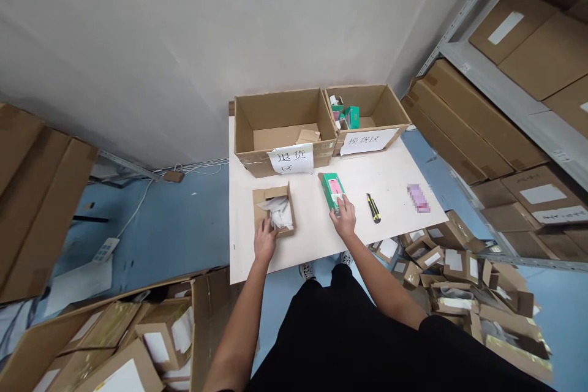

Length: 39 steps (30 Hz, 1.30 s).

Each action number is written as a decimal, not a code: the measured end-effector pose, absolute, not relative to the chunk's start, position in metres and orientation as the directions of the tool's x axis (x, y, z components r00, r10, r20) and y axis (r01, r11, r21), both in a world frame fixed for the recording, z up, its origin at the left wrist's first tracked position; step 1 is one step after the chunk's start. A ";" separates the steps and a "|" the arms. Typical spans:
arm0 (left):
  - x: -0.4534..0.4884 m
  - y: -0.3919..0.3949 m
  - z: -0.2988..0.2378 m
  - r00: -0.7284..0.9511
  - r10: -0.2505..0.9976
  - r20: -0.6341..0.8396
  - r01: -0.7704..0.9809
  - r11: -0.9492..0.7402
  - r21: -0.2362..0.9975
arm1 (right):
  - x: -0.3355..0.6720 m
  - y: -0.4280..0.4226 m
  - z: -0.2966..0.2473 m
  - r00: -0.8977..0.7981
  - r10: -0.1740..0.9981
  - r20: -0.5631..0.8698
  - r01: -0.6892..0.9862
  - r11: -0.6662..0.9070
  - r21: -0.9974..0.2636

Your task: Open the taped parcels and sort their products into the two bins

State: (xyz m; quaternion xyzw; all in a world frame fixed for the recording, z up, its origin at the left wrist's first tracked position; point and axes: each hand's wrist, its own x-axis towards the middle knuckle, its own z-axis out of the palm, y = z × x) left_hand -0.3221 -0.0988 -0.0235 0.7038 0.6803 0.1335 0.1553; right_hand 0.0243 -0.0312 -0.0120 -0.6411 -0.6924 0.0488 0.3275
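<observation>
A small open cardboard box [287,231] stands on the left part of the white table, with crumpled white paper [280,213] inside. My left hand [265,240] grips its near left edge, fingers bent over the wall. To the right lies a green box [327,188] with a pink panel on top. My right hand [343,215] has its fingers closed on the near end of this green box. A black and yellow utility knife [373,208] lies on the table right of that hand.
Two large cardboard bins, a left one [257,162] and a right one [390,142], line the table's [312,251] back edge. The right bin holds green boxes. A blurred purple item [418,198] lies at right. Opened cartons [454,260] litter the floor; shelving [487,61] stands right.
</observation>
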 end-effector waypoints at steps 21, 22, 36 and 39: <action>-0.145 0.004 -0.030 0.027 0.960 -0.277 0.645 0.195 0.739 | 0.041 0.024 -0.109 0.037 0.979 -0.202 0.759 -0.159 -0.632; -0.128 0.023 -0.041 0.037 0.927 -0.374 0.609 0.276 0.744 | 0.042 0.034 -0.110 0.047 0.963 -0.266 0.715 -0.218 -0.664; -0.076 -0.002 -0.070 -0.094 0.964 -0.250 0.300 0.267 0.916 | 0.083 0.025 -0.065 -0.006 0.966 -0.257 0.229 -0.249 -0.941; -0.084 -0.010 -0.057 -0.090 0.947 -0.308 0.273 0.321 0.907 | 0.092 0.006 -0.059 -0.141 0.942 -0.304 0.318 -0.248 -0.915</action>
